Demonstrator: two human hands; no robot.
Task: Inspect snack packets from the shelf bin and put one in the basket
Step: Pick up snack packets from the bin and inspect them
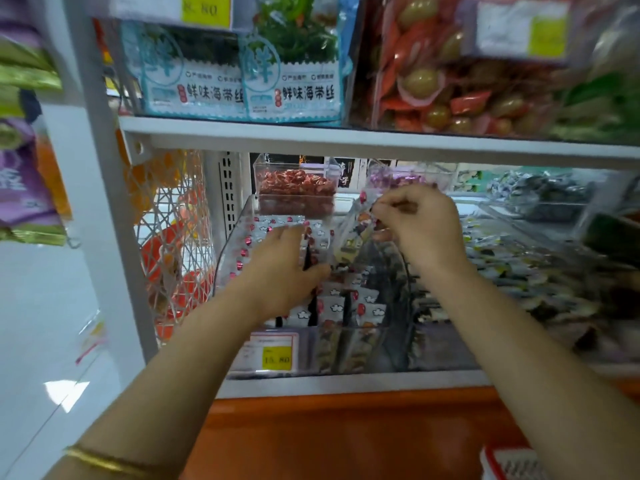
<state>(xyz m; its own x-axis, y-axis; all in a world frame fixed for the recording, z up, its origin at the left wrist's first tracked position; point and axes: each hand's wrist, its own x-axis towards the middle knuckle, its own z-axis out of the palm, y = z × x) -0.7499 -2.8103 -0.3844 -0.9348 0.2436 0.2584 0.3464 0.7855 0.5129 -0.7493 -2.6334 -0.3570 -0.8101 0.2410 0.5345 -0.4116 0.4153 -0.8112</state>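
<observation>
The right hand (420, 225) pinches one small snack packet (360, 223) by its top edge and holds it up over the clear shelf bin (239, 237). The left hand (287, 268) is spread wide and flat on the packets piled near the bin's left wall, holding nothing. A red and white basket (509, 462) peeks in at the bottom right corner, below the shelf.
</observation>
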